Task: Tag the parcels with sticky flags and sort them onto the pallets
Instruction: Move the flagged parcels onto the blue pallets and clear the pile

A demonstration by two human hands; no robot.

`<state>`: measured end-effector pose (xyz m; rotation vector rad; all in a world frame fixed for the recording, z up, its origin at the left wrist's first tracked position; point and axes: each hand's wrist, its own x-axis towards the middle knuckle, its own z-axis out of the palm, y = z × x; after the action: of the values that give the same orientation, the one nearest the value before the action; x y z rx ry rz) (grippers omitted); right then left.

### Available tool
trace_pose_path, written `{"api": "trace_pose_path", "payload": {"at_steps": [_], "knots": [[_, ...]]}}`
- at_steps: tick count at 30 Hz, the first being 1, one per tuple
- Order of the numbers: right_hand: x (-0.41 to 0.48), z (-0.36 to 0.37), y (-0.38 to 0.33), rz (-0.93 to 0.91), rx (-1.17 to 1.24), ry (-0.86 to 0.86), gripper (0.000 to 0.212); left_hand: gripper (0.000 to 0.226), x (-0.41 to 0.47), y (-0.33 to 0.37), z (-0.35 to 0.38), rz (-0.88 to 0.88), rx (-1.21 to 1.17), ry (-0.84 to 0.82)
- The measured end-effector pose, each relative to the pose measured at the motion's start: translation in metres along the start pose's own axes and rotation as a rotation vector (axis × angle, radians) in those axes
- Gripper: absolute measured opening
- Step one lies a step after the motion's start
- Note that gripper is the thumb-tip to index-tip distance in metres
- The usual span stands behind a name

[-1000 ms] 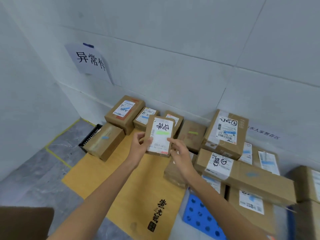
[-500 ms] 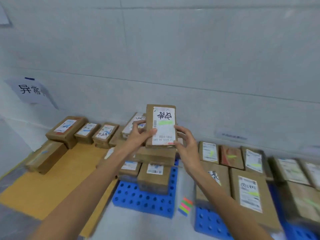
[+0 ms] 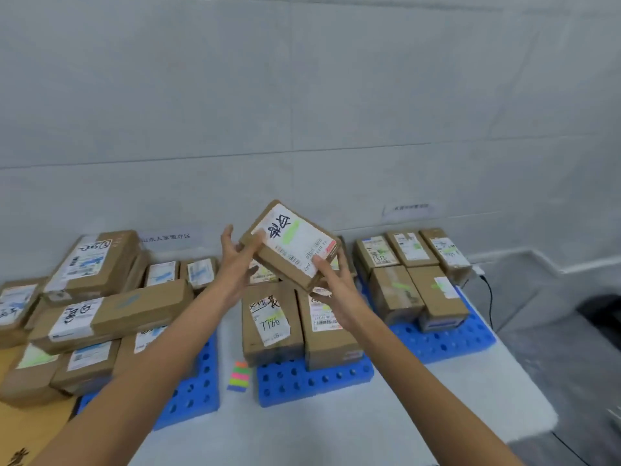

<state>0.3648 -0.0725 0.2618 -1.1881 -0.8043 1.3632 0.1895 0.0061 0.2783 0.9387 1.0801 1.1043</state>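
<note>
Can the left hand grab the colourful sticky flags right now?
Probably not yet: the left hand grips the parcel. But the sticky flags lie uncovered between the blue pallets, so after letting go, likely yes.

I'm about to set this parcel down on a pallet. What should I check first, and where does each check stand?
1. Grip: left hand and right hand both hold the small brown cardboard parcel: ok.
2. Tag: green sticky flag sits on its white label: ok.
3. Destination match: cardboard parcels on the right-hand blue perforated plastic pallet also show green flags: ok.
4. Free room there: only the front strip is bare; whether the parcel fits: cannot tell.
5. Parcel attitude: tilted, not level for placing: not ok.
</note>
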Motion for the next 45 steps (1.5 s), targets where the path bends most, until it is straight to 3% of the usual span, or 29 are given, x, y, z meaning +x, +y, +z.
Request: {"api": "trace_pose_path", "payload": {"at_steps": [6,11,15,18,21,24,28,31,33,36,39,42,45], "knots": [[-0.006,-0.065,-0.011,-0.003,-0.149,0.121,0.076,0.060,0.006,-0.004,0.026,-0.177,0.311,-0.337],[-0.015,-0.102,-0.024,-0.062,-0.080,0.221,0.042,0.058,0.001,-0.018,0.059,-0.278,0.281,-0.534],[-0.008,-0.135,-0.023,-0.082,-0.104,0.458,0.074,0.052,-0.005,-0.043,0.117,-0.250,0.188,-0.406],[-0.008,-0.159,-0.022,-0.034,-0.067,0.352,0.086,0.043,-0.015,-0.066,0.175,-0.270,0.089,-0.356],[-0.008,-0.206,-0.029,-0.095,-0.057,0.337,0.082,0.057,-0.015,-0.089,0.230,-0.295,0.136,-0.387],[-0.004,-0.280,-0.044,-0.105,-0.024,0.400,0.072,0.074,-0.004,-0.109,0.278,-0.305,0.452,-0.497],[0.001,-0.386,-0.055,-0.015,-0.075,0.382,0.070,0.042,0.016,-0.141,0.336,-0.161,0.694,-0.473],[0.007,-0.441,-0.053,0.082,-0.079,0.361,0.054,0.021,0.025,-0.166,0.363,-0.035,0.841,-0.402],[0.016,-0.472,-0.046,0.155,-0.092,0.329,0.051,0.020,0.028,-0.181,0.373,-0.021,0.886,-0.388],[0.035,-0.509,-0.031,0.296,-0.066,0.273,0.066,0.021,0.030,-0.191,0.383,-0.013,0.907,-0.361],[0.052,-0.530,-0.015,0.434,-0.031,0.280,0.062,0.022,0.037,-0.199,0.388,-0.017,0.911,-0.345],[0.070,-0.542,0.003,0.465,-0.033,0.287,0.066,0.018,0.045,-0.204,0.388,-0.026,0.915,-0.304],[0.083,-0.543,0.017,0.470,-0.106,0.272,0.057,0.014,0.053,-0.210,0.381,-0.072,0.916,-0.272]]}}
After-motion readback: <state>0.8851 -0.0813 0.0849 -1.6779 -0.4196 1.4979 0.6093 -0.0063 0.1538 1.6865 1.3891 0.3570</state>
